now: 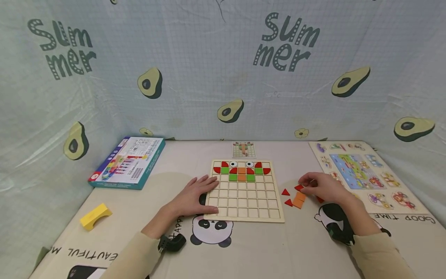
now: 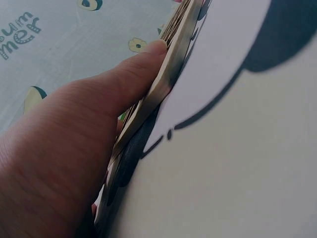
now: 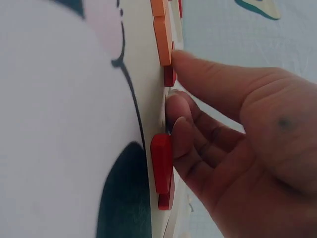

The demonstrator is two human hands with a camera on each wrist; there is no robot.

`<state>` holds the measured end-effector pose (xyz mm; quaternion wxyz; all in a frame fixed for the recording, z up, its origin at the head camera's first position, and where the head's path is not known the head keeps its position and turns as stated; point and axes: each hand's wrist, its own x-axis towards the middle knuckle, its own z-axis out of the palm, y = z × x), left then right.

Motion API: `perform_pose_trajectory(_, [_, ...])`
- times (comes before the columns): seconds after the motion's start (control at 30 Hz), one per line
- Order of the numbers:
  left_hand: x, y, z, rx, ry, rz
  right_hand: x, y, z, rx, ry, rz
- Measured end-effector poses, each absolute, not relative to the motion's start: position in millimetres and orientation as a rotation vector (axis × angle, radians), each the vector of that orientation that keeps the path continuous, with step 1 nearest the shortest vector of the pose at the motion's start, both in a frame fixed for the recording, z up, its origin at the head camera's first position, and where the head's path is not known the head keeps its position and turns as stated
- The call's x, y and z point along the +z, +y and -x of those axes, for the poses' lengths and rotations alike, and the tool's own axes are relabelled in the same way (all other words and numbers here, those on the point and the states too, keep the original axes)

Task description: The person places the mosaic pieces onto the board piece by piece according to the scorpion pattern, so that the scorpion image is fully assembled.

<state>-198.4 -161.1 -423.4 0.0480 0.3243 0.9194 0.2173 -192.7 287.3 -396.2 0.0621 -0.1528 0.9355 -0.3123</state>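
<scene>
My left hand rests on the left side of a wooden grid board, its fingers spread and its thumb on the rim near the front corner. Red, green, orange and eye-printed tiles fill part of the board's far rows. To the right of the board, my right hand pinches a small red tile between thumb and fingertips, low over the table. Orange square tiles lie just in front of it. Two red triangle tiles are closer to the board. More red tiles lie beneath the right hand's other fingers.
A small pattern card lies behind the grid board. At the right is a picture puzzle board, partly behind the right hand. A teal-edged box lies at the back left, with a yellow arch block in front of it.
</scene>
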Motion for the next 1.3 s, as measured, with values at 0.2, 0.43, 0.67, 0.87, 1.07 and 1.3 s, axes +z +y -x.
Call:
perform_pose_trajectory(0.2, [-422.9,-161.6,198.2,0.657,2.807,-0.976,-398.7,285.3,196.1,-0.907,2.85,0.504])
perform_pose_trajectory(0.43, [-421.8,-160.2,198.9,0.664,2.806,-1.0,-399.1,287.3,198.2,-0.956,2.839,0.497])
perform_pose_trajectory(0.67, [-422.4,-160.3,199.0,0.657,2.809,-0.988,-400.7,288.5,199.9,-1.027,2.838,0.481])
perform_pose_trajectory(0.87, [-423.1,-161.2,199.4,0.652,2.814,-0.986,-400.9,287.9,199.5,-1.069,2.828,0.466])
perform_pose_trajectory(1.07, [-424.2,-161.0,199.8,0.642,2.812,-0.982,-399.7,287.8,197.9,-1.126,2.82,0.464])
perform_pose_trajectory(1.3, [-424.9,-160.6,199.0,0.643,2.807,-0.977,-395.7,284.1,196.5,-1.183,2.807,0.44])
